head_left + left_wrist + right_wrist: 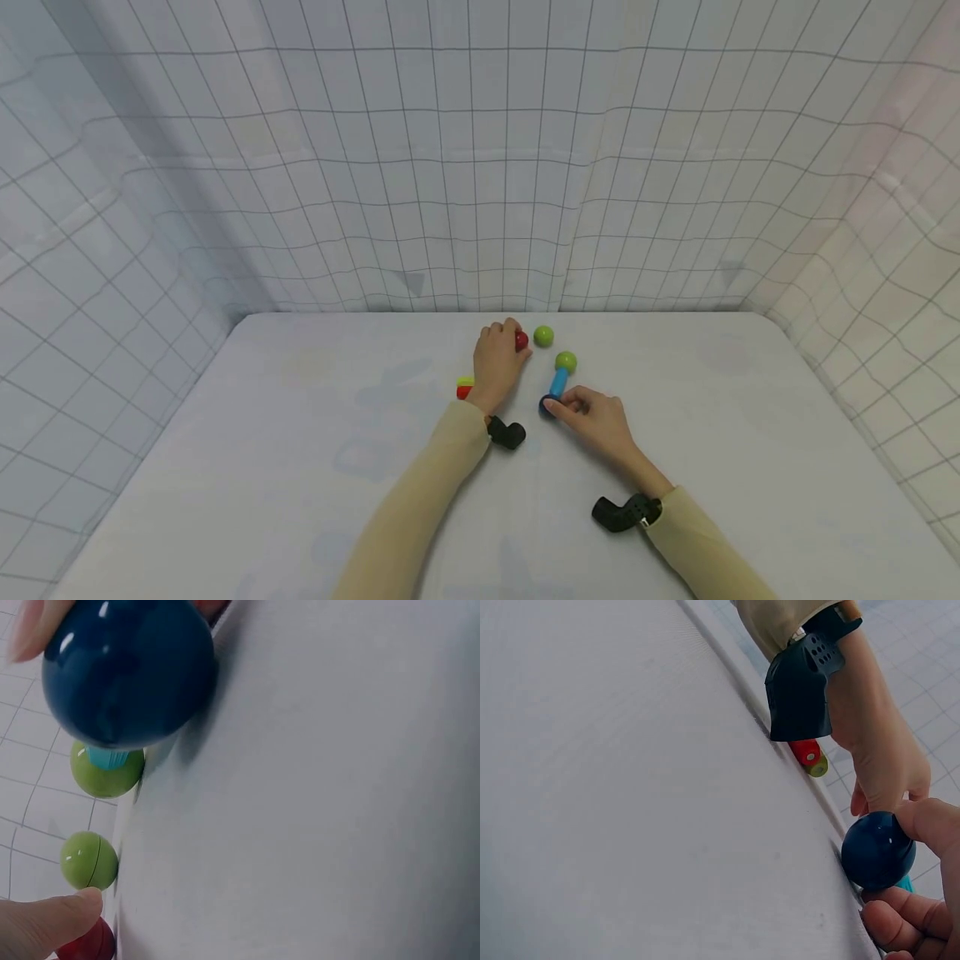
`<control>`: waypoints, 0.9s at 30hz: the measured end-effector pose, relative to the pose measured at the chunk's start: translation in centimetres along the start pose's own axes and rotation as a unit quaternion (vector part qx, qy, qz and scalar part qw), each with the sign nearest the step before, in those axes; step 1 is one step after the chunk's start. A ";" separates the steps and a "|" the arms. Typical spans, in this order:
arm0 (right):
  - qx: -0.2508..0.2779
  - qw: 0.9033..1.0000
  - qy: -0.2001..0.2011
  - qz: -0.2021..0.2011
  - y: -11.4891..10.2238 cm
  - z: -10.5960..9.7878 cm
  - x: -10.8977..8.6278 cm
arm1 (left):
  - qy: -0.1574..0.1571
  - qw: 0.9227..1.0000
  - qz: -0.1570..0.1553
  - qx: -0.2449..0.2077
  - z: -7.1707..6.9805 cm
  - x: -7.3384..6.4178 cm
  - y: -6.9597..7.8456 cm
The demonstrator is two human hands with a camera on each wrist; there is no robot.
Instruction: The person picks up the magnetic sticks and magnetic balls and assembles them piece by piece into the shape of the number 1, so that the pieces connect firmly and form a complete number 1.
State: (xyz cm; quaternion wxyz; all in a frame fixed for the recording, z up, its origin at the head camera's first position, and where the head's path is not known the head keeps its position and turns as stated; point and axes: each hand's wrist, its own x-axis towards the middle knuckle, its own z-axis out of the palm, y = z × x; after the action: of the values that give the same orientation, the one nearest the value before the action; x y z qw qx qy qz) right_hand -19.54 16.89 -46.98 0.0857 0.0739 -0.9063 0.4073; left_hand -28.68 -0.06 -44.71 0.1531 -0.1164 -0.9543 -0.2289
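Note:
My left hand (497, 358) holds a red ball (522, 341) near the far edge, its thumb (64, 922) over the ball in the left wrist view. Just right of it sits a green ball (543, 336). Closer in, my right hand (596, 417) pinches a dark blue ball (877, 851) between thumb and fingers. From that ball a light blue rod (558, 382) runs away toward a second green ball (566, 361), and the three line up end to end. Whether the rod is fixed in both balls cannot be told.
A red rod (805, 752) and a yellow-green rod (818, 766) lie side by side, partly hidden behind the left wrist in the head view. The white table (300, 467) meets gridded white curtains (480, 167) at the back and sides. Each wrist wears a black camera mount (621, 514).

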 end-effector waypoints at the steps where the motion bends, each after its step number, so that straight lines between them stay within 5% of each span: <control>1: -0.001 1.000 0.000 0.000 0.0 0.0 0.0 | 0.002 1.000 0.000 0.001 0.0 0.0 0.0; 27: -0.006 1.000 0.003 0.008 0.1 0.0 0.0 | -0.014 0.999 -0.031 -0.007 -0.3 -0.2 -0.7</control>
State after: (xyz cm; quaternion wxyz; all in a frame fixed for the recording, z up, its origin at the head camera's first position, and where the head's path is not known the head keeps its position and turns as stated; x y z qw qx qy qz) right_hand -19.55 16.90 -47.05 0.0855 0.0645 -0.9088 0.4032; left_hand -28.60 -0.81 -44.81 0.1320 -0.0913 -0.9578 -0.2384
